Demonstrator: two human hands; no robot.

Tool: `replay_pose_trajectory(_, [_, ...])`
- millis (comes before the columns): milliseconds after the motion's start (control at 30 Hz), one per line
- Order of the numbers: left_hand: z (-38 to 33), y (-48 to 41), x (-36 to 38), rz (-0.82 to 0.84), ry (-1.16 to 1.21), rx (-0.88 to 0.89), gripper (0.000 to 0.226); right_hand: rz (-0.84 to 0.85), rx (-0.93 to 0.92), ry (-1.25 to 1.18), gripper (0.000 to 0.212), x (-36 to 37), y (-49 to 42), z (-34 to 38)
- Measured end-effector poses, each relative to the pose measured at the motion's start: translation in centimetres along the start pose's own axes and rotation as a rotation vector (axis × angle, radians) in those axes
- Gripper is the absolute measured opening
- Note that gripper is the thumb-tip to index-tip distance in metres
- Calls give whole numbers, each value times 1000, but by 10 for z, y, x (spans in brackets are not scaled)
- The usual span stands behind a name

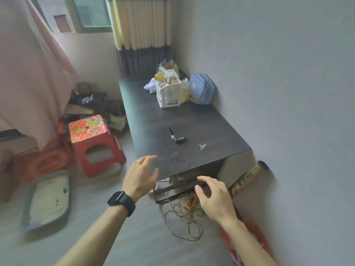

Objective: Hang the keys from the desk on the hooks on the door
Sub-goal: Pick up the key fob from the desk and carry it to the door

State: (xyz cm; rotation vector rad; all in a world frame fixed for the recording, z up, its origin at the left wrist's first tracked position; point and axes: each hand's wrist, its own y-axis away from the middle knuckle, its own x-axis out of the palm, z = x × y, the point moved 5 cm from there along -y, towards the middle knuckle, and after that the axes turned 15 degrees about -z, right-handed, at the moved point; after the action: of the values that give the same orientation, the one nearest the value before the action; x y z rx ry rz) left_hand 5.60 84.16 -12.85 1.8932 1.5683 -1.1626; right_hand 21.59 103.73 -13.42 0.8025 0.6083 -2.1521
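A dark bunch of keys with a black fob lies near the middle of the dark desk. My left hand, with a black watch on the wrist and a ring, hovers at the desk's near left corner, fingers spread and empty. My right hand is held lower, in front of the desk's near edge, fingers apart and holding nothing. Both hands are well short of the keys. No door or hooks are in view.
A white organiser, a blue pouch and bags crowd the desk's far end by the striped curtain. A red stool stands left of the desk. Tangled cord lies on the floor, and a cardboard tube leans on the right wall.
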Motion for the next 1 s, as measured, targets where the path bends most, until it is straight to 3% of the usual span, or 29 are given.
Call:
replay_pose_trajectory(367, [73, -169, 75, 92, -104, -56, 53, 127, 146, 17, 40, 151, -198, -12])
replay_pose_trajectory(667, [136, -291, 183, 285, -247, -96, 60, 153, 237, 182, 49, 277, -356, -36])
replay_pose_trajectory(867, [187, -329, 256, 441, -318, -61, 70, 176, 207, 425, 59, 354, -407, -61])
replay_pose_trajectory(1000, [215, -326, 278, 454, -339, -32, 71, 155, 213, 527, 49, 378, -407, -75])
